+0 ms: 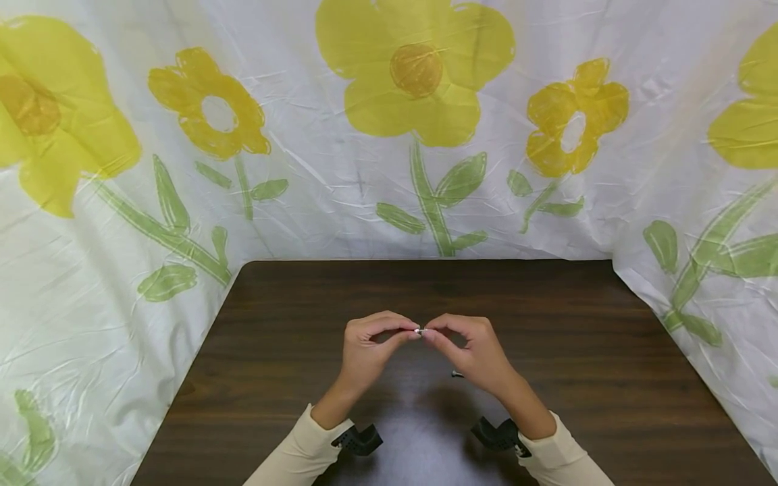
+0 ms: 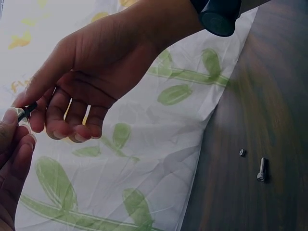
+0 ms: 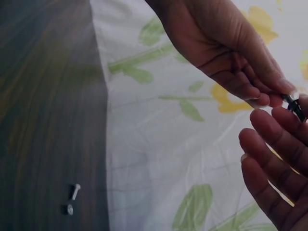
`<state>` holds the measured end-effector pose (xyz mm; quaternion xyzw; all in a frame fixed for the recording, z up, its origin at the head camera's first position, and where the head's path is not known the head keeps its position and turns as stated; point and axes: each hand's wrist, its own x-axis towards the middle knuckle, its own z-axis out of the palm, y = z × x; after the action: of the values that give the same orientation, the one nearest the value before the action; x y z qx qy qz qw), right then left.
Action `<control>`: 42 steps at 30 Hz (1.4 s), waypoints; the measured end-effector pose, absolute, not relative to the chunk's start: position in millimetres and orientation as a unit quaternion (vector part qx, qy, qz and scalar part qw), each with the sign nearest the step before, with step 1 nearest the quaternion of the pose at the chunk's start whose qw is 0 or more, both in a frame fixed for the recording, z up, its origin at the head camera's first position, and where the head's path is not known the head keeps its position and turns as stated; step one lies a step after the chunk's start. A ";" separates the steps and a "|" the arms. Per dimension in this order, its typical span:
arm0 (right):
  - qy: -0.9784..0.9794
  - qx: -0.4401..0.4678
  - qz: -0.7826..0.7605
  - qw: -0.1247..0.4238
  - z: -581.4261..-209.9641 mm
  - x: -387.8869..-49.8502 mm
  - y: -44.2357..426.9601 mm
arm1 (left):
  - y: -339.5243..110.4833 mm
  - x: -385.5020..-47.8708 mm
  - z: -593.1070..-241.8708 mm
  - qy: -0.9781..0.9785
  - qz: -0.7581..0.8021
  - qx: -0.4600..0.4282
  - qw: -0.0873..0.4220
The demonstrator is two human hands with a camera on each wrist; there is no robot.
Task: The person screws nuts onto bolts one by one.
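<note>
In front of the body, above the table, both hands meet fingertip to fingertip at a small metal screw (image 1: 420,331). My left hand (image 1: 366,351) pinches one end between thumb and forefinger. My right hand (image 1: 477,351) pinches the other end in the same way. The wrist views show the screw (image 3: 294,107) with a wider, nut-like part on it; fingertips cover much of it, so I cannot tell which hand holds which part. A second socket-head screw (image 2: 262,170) and a small nut (image 2: 242,152) lie close together on the tabletop.
The dark wood-grain table (image 1: 273,378) spreads beneath the hands. A white curtain (image 1: 316,202) with yellow flowers hangs behind it and along both sides. Each wrist wears a black camera (image 1: 358,440). In the head view the loose screw (image 1: 457,374) lies beside the right hand.
</note>
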<state>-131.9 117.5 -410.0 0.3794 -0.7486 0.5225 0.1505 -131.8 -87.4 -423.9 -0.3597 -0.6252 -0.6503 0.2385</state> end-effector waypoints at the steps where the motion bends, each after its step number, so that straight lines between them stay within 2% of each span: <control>1: -0.749 0.379 0.523 0.147 -409.9 -131.8 117.4 | -87.3 -131.6 -424.3 -0.625 -0.650 -0.359 0.239; 5: -0.744 0.378 0.531 0.144 -410.7 -132.8 117.8 | -86.8 -131.2 -424.4 -0.624 -0.652 -0.356 0.240; 15: -0.699 0.412 0.545 0.210 -408.1 -136.3 120.0 | -87.6 -132.8 -423.6 -0.628 -0.655 -0.346 0.240; 22: -0.707 0.407 0.544 0.198 -407.7 -135.3 118.7 | -87.1 -133.3 -424.5 -0.622 -0.654 -0.356 0.241; 34: -0.739 0.390 0.532 0.138 -408.8 -132.6 116.7 | -86.4 -133.5 -424.9 -0.623 -0.649 -0.361 0.246; 37: -0.737 0.386 0.536 0.145 -410.5 -133.2 117.7 | -86.6 -133.1 -424.7 -0.624 -0.651 -0.356 0.247; 42: -0.722 0.393 0.537 0.189 -410.8 -134.5 119.4 | -87.4 -133.8 -425.0 -0.624 -0.655 -0.347 0.247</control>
<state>-134.5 119.4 -410.8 0.3930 -0.7218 0.5374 0.1890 -133.8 -87.4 -425.0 -0.3469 -0.6244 -0.6547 0.2473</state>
